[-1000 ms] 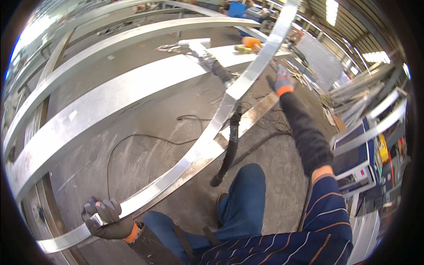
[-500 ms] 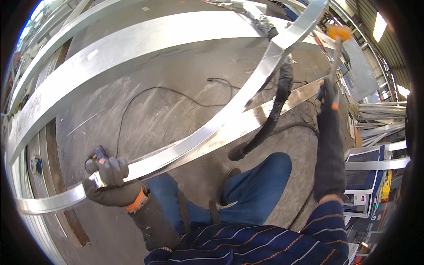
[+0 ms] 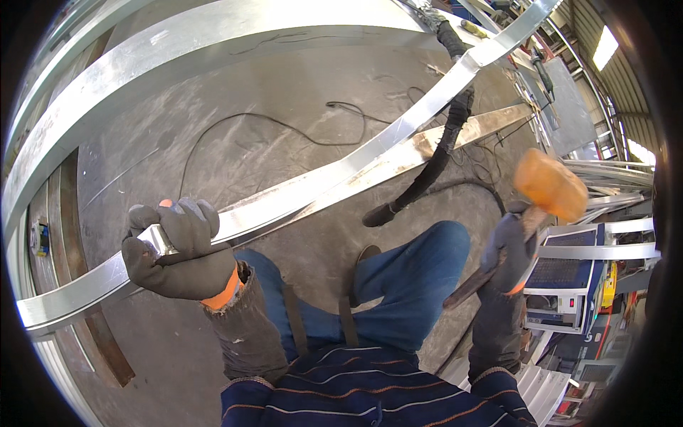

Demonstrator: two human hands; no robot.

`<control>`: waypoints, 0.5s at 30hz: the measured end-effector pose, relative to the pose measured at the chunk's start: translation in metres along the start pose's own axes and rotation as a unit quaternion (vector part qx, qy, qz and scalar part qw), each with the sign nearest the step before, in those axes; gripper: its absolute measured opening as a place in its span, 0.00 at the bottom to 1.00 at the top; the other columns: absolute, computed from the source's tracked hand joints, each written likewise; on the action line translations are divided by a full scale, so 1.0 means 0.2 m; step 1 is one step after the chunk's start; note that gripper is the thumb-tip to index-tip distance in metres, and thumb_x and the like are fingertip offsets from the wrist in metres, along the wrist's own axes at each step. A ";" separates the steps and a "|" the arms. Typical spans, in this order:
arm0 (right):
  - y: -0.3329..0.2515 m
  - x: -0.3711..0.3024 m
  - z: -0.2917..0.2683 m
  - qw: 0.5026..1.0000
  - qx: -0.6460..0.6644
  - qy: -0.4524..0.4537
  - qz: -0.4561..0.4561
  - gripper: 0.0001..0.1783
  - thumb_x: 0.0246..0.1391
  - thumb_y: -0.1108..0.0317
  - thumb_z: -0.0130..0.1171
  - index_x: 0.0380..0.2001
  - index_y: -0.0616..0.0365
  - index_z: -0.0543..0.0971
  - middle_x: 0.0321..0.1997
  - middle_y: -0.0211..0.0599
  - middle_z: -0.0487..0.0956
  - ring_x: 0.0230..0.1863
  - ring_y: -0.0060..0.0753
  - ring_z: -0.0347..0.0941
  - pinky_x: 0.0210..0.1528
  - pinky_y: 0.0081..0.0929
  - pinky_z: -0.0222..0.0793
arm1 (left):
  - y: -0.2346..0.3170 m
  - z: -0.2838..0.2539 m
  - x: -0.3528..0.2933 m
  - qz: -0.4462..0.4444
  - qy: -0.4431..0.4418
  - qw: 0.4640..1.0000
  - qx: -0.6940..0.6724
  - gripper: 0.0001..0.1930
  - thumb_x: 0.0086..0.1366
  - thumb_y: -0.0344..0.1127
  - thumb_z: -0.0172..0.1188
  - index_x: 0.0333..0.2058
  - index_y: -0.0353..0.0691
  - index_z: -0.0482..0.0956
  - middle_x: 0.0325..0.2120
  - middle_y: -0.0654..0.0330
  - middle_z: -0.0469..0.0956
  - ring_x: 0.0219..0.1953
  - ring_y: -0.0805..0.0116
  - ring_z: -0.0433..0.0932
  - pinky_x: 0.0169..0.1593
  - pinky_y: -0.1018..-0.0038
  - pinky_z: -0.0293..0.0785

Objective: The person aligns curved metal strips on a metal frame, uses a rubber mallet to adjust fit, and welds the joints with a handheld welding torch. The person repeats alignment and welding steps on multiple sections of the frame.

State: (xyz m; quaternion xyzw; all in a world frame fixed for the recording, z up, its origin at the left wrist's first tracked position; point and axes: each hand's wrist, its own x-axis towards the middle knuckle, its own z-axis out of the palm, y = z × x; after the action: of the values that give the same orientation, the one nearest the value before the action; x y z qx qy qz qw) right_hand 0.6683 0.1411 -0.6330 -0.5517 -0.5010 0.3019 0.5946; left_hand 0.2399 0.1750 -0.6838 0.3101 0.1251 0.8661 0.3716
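Observation:
My left hand [image 3: 178, 249], in a dark grey glove with an orange cuff, is closed round a short shiny metal piece [image 3: 158, 240]; the fingers hide most of it. It is over the curved silver metal bar [image 3: 348, 167], which runs from the lower left to the upper right. My gloved right hand [image 3: 506, 249] grips the dark handle of a mallet [image 3: 551, 185]. The mallet's chunky orange head is raised at the right, apart from the bar.
A flat metal strip [image 3: 491, 128] lies under the bar on the grey floor. A black-wrapped hose [image 3: 445, 149] crosses there, and a thin cable [image 3: 270, 121] curls beyond. Wide curved beams [image 3: 142, 60] stand at the far left. A blue-and-white machine [image 3: 569, 285] is at right.
My right hand has come down and nearer with the mallet, from far upper right to beside my knee. My left hand keeps its grip. The view has shifted slightly.

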 end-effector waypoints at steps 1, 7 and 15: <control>-0.05 -0.05 0.08 1.000 -0.013 -0.002 0.018 0.13 0.64 0.71 0.55 0.50 0.63 0.71 0.21 0.27 0.70 0.14 0.21 0.64 0.14 0.21 0.60 | 0.00 0.02 0.00 -0.003 0.017 1.000 0.021 0.14 0.67 0.49 0.53 0.31 0.46 0.71 0.11 0.70 0.61 0.12 0.78 0.53 0.20 0.72 0.46; -0.32 -0.13 0.42 0.961 -0.013 -0.183 0.205 0.22 0.63 0.75 0.57 0.60 0.62 0.69 0.33 0.31 0.77 0.30 0.19 0.73 0.29 0.20 0.70 | 0.01 0.06 0.01 0.001 -0.026 0.999 0.021 0.13 0.67 0.49 0.53 0.33 0.46 0.73 0.11 0.69 0.61 0.11 0.78 0.54 0.19 0.72 0.48; 0.04 0.00 0.66 0.909 -0.249 -0.322 -0.090 0.26 0.62 0.71 0.62 0.61 0.65 0.67 0.39 0.48 0.82 0.36 0.38 0.82 0.38 0.35 0.78 | 0.00 0.04 0.02 0.009 -0.060 0.998 -0.007 0.14 0.67 0.48 0.53 0.36 0.44 0.76 0.11 0.68 0.62 0.11 0.78 0.54 0.19 0.72 0.49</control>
State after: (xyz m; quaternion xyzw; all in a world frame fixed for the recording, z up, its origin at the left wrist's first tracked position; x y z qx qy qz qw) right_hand 0.5473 0.1888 -0.6551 -0.5073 -0.7717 0.2734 0.2690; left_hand 0.2426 0.1785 -0.6769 0.3605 0.0939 0.8499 0.3728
